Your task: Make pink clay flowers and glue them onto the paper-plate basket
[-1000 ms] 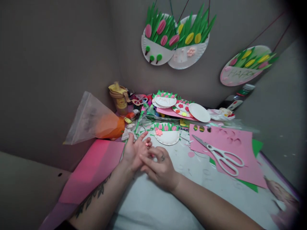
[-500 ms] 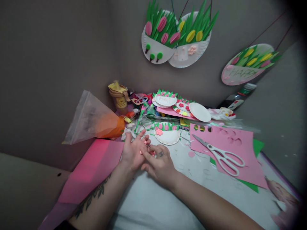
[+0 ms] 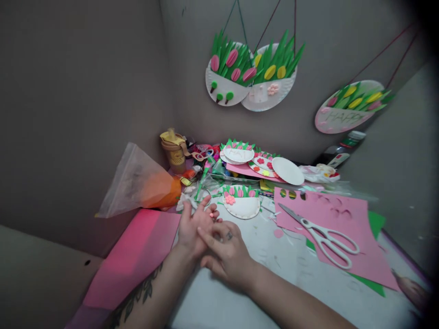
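My left hand [image 3: 196, 227] is turned palm up above the white table, its fingers spread. A small pink piece [image 3: 211, 215] shows near its fingers. My right hand [image 3: 228, 251] reaches across it from the right, with its index finger pressed on the left palm; what lies under that fingertip is hidden. Just beyond the hands rests a small white paper-plate pocket [image 3: 243, 208] with green grass, pink tulips and a pink flower on its front.
White-handled scissors [image 3: 329, 240] lie on pink sheets [image 3: 360, 246] at the right. An orange-filled plastic bag [image 3: 161, 189] and a cup [image 3: 173, 153] stand at the left. Paper plates [image 3: 288, 171] and a dark bottle [image 3: 343, 148] are at the back.
The view has tilted up a little, so everything sits lower. My right index finger has moved from the base of the left fingers toward the middle of the palm.
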`<state>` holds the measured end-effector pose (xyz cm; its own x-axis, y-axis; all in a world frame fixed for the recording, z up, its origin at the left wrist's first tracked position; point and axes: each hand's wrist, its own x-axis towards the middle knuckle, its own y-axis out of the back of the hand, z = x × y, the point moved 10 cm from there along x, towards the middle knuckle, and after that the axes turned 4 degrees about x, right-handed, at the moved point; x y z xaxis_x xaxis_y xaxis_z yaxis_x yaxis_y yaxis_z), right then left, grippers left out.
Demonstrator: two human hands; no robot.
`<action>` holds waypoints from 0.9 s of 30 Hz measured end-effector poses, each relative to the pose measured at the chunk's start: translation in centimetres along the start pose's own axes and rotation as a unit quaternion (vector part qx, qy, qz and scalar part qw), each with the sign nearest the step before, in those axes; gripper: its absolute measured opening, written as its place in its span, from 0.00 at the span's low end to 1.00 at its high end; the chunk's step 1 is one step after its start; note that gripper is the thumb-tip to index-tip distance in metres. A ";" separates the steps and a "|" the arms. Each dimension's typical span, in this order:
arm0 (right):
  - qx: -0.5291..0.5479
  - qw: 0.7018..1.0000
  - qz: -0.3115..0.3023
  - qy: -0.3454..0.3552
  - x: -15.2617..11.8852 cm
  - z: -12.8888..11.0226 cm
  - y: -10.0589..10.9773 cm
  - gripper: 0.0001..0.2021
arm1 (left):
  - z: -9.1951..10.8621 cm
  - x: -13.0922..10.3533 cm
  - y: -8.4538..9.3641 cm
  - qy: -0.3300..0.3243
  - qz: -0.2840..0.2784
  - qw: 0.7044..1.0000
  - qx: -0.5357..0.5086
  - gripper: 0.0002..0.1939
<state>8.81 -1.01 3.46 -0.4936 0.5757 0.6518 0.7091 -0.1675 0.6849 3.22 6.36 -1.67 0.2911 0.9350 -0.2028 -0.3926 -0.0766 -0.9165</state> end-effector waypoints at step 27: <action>-0.012 1.000 -0.010 0.009 0.2 0.1 0.0 0.26 | 0.5 -0.1 -0.3 0.002 0.000 1.000 0.024 0.30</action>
<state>8.74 -0.84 3.52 -0.5161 0.5647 0.6440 0.6876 -0.1752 0.7046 2.90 6.43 -1.25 0.2944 0.9336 -0.2043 -0.4348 -0.0596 -0.8986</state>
